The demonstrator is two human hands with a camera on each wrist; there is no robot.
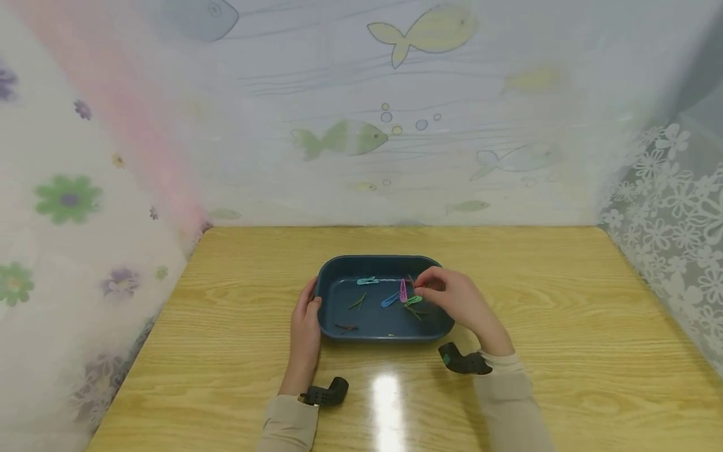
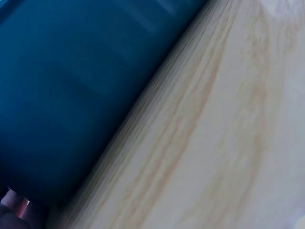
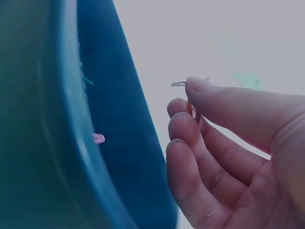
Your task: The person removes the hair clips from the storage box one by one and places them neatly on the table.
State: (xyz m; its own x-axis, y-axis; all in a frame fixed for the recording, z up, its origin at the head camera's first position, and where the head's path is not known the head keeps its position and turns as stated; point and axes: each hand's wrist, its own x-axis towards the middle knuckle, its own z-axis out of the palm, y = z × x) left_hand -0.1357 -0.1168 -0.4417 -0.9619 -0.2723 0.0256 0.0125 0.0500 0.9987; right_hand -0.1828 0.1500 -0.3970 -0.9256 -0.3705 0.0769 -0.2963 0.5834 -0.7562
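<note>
Wood-grain surface [image 1: 226, 345] beneath; left hand [image 1: 305, 326] grips the basin [image 1: 378, 321]; right hand [image 1: 460, 302] pinches a slim brownish piece [image 3: 189, 108], best moved clear of the pink clip [image 1: 403, 291] leftward.

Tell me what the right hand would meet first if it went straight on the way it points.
The pink clip, most likely: in the head view the right hand points leftward at it. Height is hard to judge, so the hand might pass above it.

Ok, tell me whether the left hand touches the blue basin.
Touching: the head view shows the left hand gripping the basin around its left end.
</note>
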